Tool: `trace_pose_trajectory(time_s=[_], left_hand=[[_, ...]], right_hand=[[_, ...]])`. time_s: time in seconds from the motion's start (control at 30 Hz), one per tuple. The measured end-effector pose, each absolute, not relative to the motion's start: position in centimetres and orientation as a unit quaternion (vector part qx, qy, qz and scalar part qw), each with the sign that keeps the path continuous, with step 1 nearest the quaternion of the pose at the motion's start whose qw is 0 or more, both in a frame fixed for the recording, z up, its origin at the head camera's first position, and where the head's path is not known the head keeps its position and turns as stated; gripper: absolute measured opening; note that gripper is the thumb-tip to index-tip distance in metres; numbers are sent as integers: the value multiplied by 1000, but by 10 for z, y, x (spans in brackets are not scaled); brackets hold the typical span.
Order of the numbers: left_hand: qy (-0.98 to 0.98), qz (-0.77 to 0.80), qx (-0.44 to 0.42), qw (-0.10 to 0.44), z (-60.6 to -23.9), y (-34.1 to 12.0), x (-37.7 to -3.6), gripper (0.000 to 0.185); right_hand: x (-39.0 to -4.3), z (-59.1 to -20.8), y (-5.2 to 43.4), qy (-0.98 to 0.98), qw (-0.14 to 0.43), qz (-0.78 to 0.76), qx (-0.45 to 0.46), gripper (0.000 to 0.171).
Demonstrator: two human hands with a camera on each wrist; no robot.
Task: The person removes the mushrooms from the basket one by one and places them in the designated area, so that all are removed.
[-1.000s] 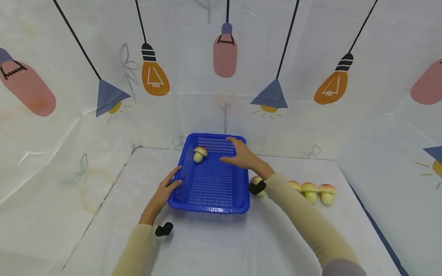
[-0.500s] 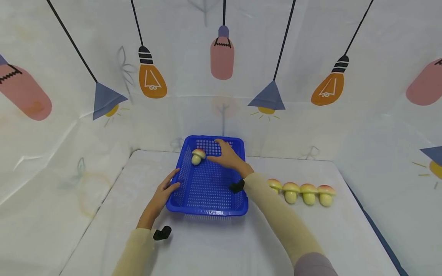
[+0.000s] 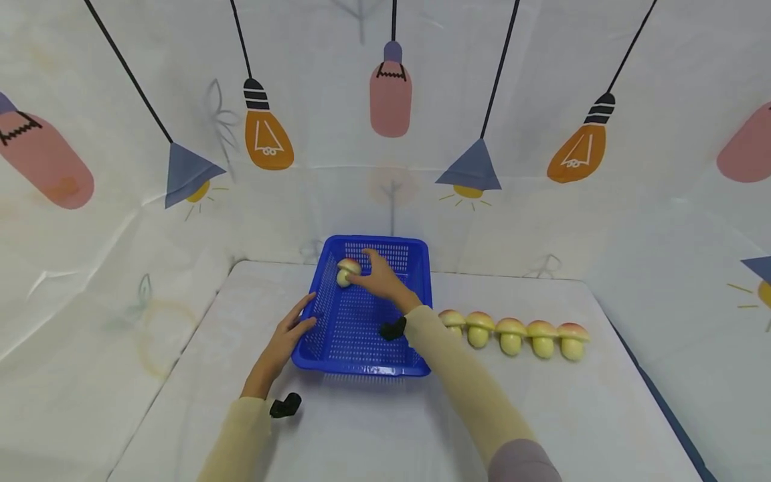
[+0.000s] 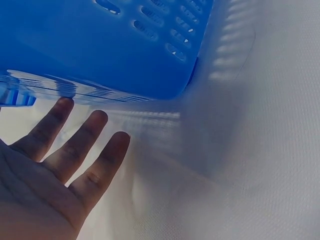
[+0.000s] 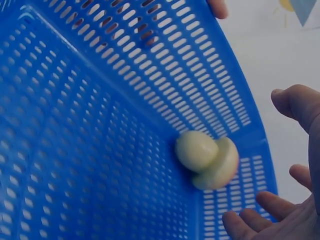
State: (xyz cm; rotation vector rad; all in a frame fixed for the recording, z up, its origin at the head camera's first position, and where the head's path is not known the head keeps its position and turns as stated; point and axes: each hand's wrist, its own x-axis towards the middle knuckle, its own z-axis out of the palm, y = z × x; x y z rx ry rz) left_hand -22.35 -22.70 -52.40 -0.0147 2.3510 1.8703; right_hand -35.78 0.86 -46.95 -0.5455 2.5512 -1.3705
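A blue perforated plastic basket (image 3: 367,367) stands on the white-covered table. Inside it, by the far left corner, lies a toy mushroom (image 3: 349,266) with a red-tinged cap and a pale stem. My right hand (image 3: 385,278) reaches over the basket with its thumb and fingers spread beside that mushroom. In the right wrist view, a gap shows between the mushroom (image 5: 220,165) and the fingers (image 5: 270,205). My left hand (image 3: 282,340) is at the basket's left side, its fingers extended. In the left wrist view, a fingertip (image 4: 65,101) meets or nearly meets the basket wall (image 4: 115,65).
Right of the basket, several more mushrooms (image 3: 510,336) stand in a row on the table (image 3: 385,435). My right sleeve (image 3: 458,361) partly covers the nearest one. A white sheet (image 3: 337,134) printed with lamps hangs behind the table's far edge.
My right hand has moved left across the basket, closer to the mushroom inside. More of the mushroom row shows as the sleeve moves off it. The left hand stays at the basket's side.
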Motion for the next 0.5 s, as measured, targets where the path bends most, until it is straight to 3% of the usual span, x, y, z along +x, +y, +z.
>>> trace_pose_trajectory(time_s=[0.5], left_hand=[[787,614,-7,70,-523,-225,-225,59]], right_hand=[[-366,-498,-4,817,114,-557,-98,79]])
